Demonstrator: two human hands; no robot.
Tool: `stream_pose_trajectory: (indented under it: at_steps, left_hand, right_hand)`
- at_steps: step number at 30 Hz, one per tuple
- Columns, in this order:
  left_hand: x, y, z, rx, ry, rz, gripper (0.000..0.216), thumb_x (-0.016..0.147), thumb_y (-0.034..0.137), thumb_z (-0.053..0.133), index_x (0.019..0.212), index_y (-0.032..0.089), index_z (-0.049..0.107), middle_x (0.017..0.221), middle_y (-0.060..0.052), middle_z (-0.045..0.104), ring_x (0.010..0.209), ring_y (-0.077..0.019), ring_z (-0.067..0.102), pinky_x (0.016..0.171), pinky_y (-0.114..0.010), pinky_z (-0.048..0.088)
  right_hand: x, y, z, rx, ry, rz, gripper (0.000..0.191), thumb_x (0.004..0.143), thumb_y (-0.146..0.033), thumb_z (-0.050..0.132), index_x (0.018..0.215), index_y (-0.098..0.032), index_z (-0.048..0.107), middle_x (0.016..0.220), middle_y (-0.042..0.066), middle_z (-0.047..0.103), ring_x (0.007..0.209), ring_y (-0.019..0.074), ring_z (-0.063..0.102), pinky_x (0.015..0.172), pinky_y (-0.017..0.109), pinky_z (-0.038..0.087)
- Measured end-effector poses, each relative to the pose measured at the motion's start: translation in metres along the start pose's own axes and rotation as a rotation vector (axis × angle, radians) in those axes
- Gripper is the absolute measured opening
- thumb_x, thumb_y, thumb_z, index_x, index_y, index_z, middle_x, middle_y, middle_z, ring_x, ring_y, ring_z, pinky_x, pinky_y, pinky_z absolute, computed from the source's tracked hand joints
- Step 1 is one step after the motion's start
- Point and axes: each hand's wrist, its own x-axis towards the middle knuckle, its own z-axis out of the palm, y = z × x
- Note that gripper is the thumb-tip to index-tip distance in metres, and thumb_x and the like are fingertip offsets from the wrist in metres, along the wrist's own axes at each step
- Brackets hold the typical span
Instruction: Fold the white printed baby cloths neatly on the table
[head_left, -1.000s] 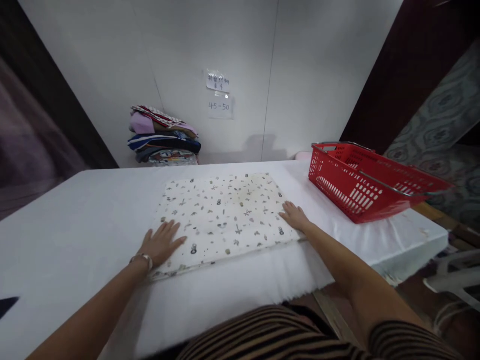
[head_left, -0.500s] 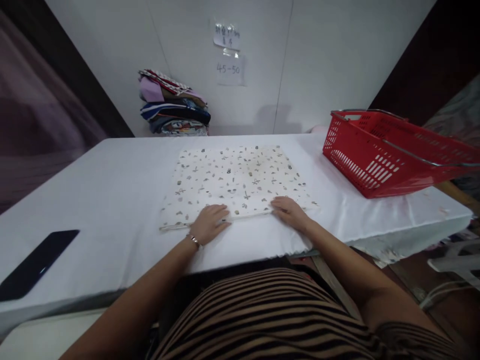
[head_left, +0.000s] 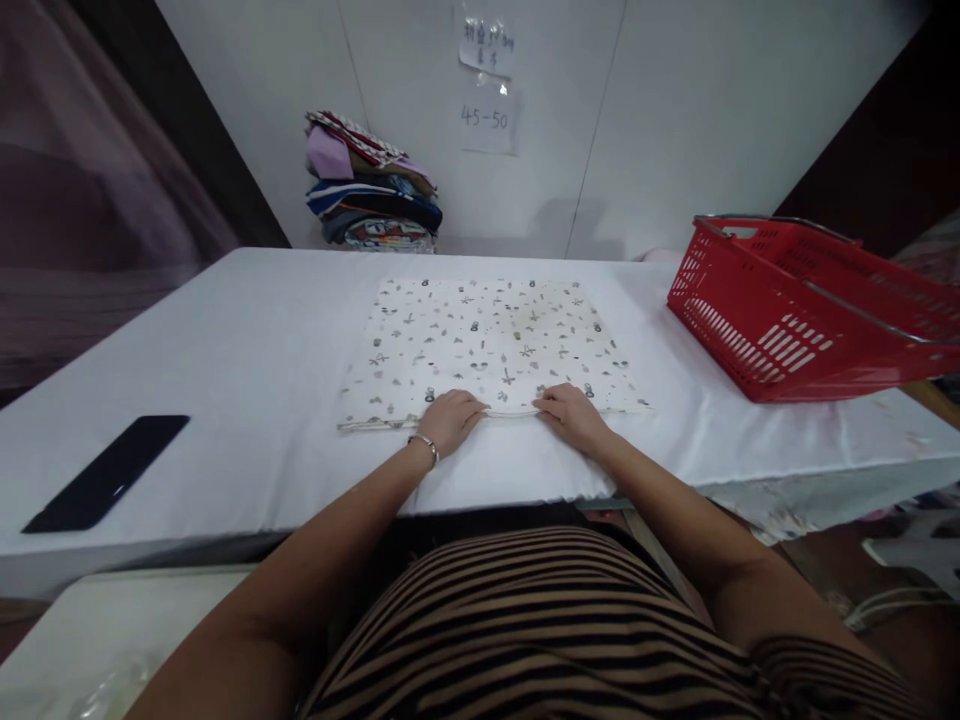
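Note:
A folded white cloth with small dark prints lies flat on the white table. Both my hands rest on its near edge, close together. My left hand, with a bracelet at the wrist, has its fingers curled over the hem. My right hand also curls its fingers onto the hem a little to the right. The hem bows up slightly between the two hands.
A red plastic basket with a metal handle stands at the table's right end. A stack of folded clothes sits against the back wall under paper notes. A black phone lies at the left front.
My hands have slid from the cloth's left and right sides inward to the middle of its near edge and curled onto the hem. The camera view has shifted down and left.

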Motion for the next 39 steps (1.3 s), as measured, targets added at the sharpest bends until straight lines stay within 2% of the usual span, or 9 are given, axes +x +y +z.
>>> stream_pose_trajectory:
  at_steps: [9, 16, 20, 28, 34, 39]
  left_hand:
    - [0.002, 0.003, 0.002, 0.053, -0.024, 0.04, 0.027, 0.089, 0.035, 0.041, 0.103, 0.02, 0.059, 0.101, -0.006, 0.059, 0.093, -0.0187, 0.05, 0.08, -0.033, 0.04]
    - [0.005, 0.006, 0.006, 0.016, 0.002, 0.06, 0.029, 0.09, 0.037, 0.039, 0.096, 0.02, 0.061, 0.096, -0.005, 0.06, 0.087, -0.0175, 0.05, 0.079, -0.033, 0.04]
    - [0.01, 0.01, 0.008, 0.018, 0.003, 0.035, 0.028, 0.088, 0.038, 0.042, 0.093, 0.02, 0.062, 0.093, -0.004, 0.06, 0.086, -0.0174, 0.05, 0.078, -0.033, 0.04]
    - [0.016, 0.015, 0.007, -0.006, 0.019, 0.015, 0.031, 0.091, 0.033, 0.038, 0.083, 0.02, 0.065, 0.086, -0.004, 0.06, 0.082, -0.0161, 0.051, 0.077, -0.032, 0.04]
    - [0.014, 0.02, 0.007, 0.058, 0.0, 0.076, 0.027, 0.089, 0.036, 0.042, 0.1, 0.019, 0.059, 0.097, -0.006, 0.059, 0.089, -0.0185, 0.05, 0.079, -0.034, 0.039]
    - [0.021, 0.024, 0.01, 0.079, -0.029, 0.076, 0.026, 0.089, 0.038, 0.042, 0.098, 0.02, 0.058, 0.098, -0.004, 0.059, 0.091, -0.0183, 0.05, 0.078, -0.033, 0.039]
  right_hand:
    - [0.004, -0.001, 0.0, 0.025, -0.02, -0.012, 0.028, 0.092, -0.028, 0.04, 0.107, -0.019, 0.063, 0.099, 0.01, 0.062, 0.093, 0.0211, 0.052, 0.08, 0.036, 0.04]
    - [0.005, -0.003, 0.005, 0.082, 0.027, 0.045, 0.025, 0.091, -0.026, 0.039, 0.101, -0.019, 0.061, 0.097, 0.009, 0.062, 0.093, 0.0209, 0.052, 0.082, 0.036, 0.041]
    - [0.004, -0.006, 0.005, 0.118, 0.058, 0.029, 0.024, 0.091, -0.026, 0.038, 0.095, -0.019, 0.061, 0.099, 0.01, 0.061, 0.095, 0.0214, 0.051, 0.083, 0.037, 0.04]
    - [0.002, -0.005, 0.008, 0.012, 0.14, 0.027, 0.023, 0.091, -0.026, 0.04, 0.09, -0.019, 0.063, 0.096, 0.009, 0.06, 0.091, 0.0209, 0.048, 0.079, 0.035, 0.038]
    - [0.001, -0.003, 0.01, -0.014, 0.133, -0.025, 0.023, 0.091, -0.024, 0.041, 0.091, -0.019, 0.063, 0.093, 0.009, 0.061, 0.087, 0.0203, 0.048, 0.075, 0.034, 0.037]
    - [0.001, -0.005, 0.01, -0.004, 0.214, -0.051, 0.019, 0.09, -0.023, 0.044, 0.09, -0.017, 0.062, 0.091, 0.009, 0.062, 0.085, 0.0195, 0.049, 0.073, 0.033, 0.037]
